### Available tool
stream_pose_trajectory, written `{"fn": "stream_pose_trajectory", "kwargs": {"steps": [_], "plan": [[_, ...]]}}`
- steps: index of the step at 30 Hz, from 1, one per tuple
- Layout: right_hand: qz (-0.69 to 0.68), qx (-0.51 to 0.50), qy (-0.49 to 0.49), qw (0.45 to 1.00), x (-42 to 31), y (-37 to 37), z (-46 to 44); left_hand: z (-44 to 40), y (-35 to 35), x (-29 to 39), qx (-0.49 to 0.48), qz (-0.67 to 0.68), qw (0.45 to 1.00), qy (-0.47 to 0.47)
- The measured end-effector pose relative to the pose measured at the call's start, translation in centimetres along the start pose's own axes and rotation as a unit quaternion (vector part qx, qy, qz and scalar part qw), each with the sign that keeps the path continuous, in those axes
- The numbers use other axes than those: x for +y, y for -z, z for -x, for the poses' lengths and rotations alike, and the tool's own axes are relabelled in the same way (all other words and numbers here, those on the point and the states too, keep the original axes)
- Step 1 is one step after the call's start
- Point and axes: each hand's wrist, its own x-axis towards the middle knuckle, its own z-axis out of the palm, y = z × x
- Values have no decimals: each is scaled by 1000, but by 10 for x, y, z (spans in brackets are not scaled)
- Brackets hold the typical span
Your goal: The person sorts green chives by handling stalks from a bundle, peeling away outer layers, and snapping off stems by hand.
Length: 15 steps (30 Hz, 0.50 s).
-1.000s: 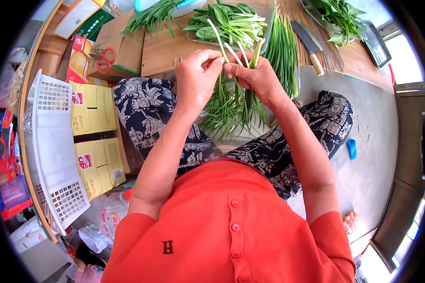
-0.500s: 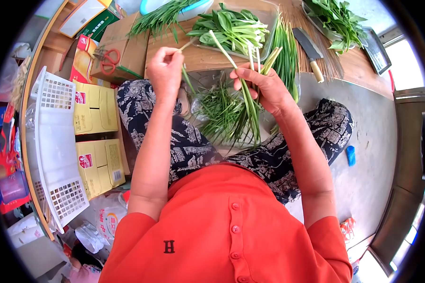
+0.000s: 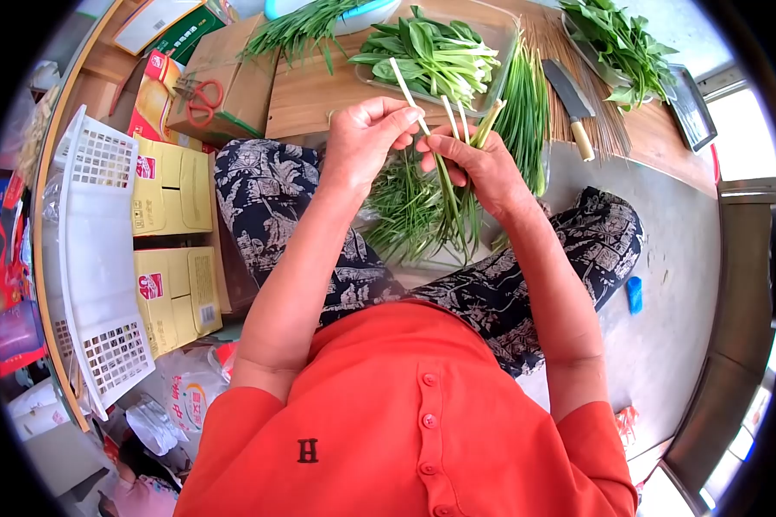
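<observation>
My right hand is closed round a small bunch of garlic chives, their pale stalk ends pointing up and their green leaves hanging down. Pinched at the fingertips, my left hand grips one of those stalks just below its white tip, close beside the right fingers. Below both hands, between the knees, lies a loose heap of thin green leaves. A bundle of long green chives rests on the table edge past my right hand.
Ahead, a clear tray holds leafy greens. A cleaver lies on thin sticks at the right. Red scissors are by a cardboard box. Yellow cartons and a white basket stand left.
My left hand has moved right to the bunch and now pinches a stalk there. The thin green strip it held before no longer shows in it. My right hand keeps its hold.
</observation>
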Motion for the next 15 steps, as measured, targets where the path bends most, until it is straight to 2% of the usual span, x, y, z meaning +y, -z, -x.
{"fn": "stream_pose_trajectory", "kwargs": {"steps": [4,9,11,12,14,15], "plan": [[-59,-24,-43,997,3,5,-3,-1,4,-1,-21,-23,999,-38],[-67,-35,-35,997,0,1,-2,-1,2,-1,-28,-38,996,-74],[-66,-32,-28,997,-1,1,-1,-1,2,-1,-2,-160,979,-127],[-57,-37,-31,997,0,2,-1,-1,1,0,-1,-159,979,-127],[-40,-43,-40,997,1,3,-2,1,-2,5,98,-305,916,-240],[-40,-44,-40,997,0,3,-2,-1,1,5,99,-305,916,-240]]}}
